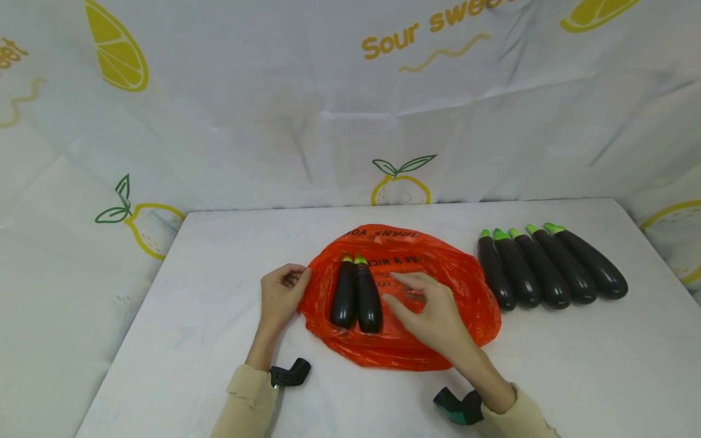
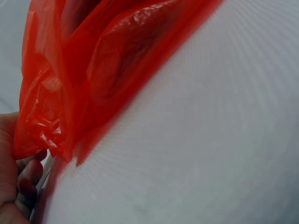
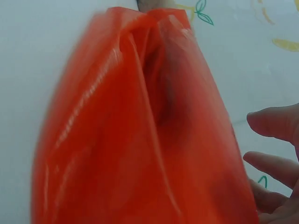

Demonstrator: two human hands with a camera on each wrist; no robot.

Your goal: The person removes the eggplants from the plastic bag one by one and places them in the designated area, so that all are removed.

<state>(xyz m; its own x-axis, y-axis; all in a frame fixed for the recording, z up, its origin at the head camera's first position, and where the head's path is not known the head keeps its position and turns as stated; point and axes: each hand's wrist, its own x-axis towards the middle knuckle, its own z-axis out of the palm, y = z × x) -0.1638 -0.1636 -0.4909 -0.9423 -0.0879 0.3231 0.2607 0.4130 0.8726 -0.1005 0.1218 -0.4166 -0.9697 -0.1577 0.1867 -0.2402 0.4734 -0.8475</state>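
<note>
A red plastic bag (image 1: 460, 274) lies spread on the white table with its mouth open. Two dark eggplants (image 1: 368, 301) with green stem ends lie side by side in its left part. At the bag's left edge, my left hand (image 1: 282, 295) pinches the plastic between thumb and fingers; the left wrist view shows the folds of the bag (image 2: 46, 112) at those fingers. Over the bag, right of the two eggplants, is my right hand (image 1: 435, 316), its thumb and fingers apart and nothing between them. The right wrist view has the bag (image 3: 140, 130) in front of that hand's fingers (image 3: 273, 123).
Several more eggplants (image 1: 542, 274) lie in a slanted row on the table (image 1: 219, 286), right of the bag and close to its edge. Behind the table hangs a white cloth (image 1: 246, 121) printed with lemons. A dark device sits on each wrist.
</note>
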